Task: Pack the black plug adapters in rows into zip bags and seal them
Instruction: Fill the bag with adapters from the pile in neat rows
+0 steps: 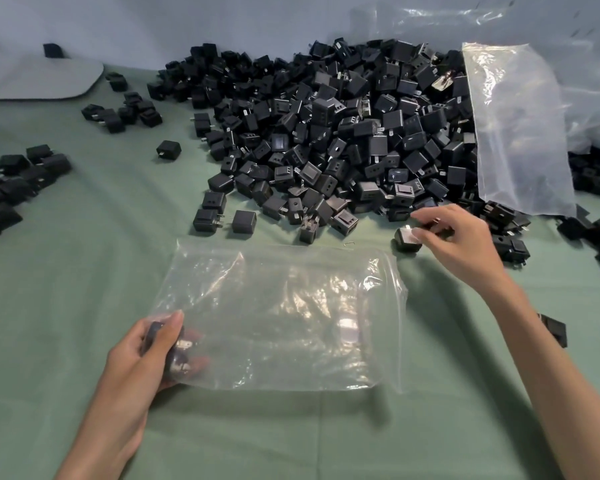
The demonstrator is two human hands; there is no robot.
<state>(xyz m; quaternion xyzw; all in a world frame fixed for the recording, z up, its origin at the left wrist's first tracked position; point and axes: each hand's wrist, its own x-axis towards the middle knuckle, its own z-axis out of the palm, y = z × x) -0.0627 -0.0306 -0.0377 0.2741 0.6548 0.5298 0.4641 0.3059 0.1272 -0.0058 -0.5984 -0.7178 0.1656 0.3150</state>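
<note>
A clear zip bag (278,317) lies flat on the green cloth in front of me. My left hand (142,351) reaches into its left end and grips one or two black adapters (181,351) inside the plastic. A large heap of black plug adapters (326,133) fills the middle and back of the table. At the heap's near right edge my right hand (458,237) pinches a single black adapter (405,239) with thumb and fingertips, just above the bag's top right corner.
Another clear bag (520,133) lies on the heap's right side. Loose adapters sit in small clusters at the left (18,174) and far left back (125,109). One adapter (555,329) lies beside my right forearm. A grey board (32,77) is at the back left.
</note>
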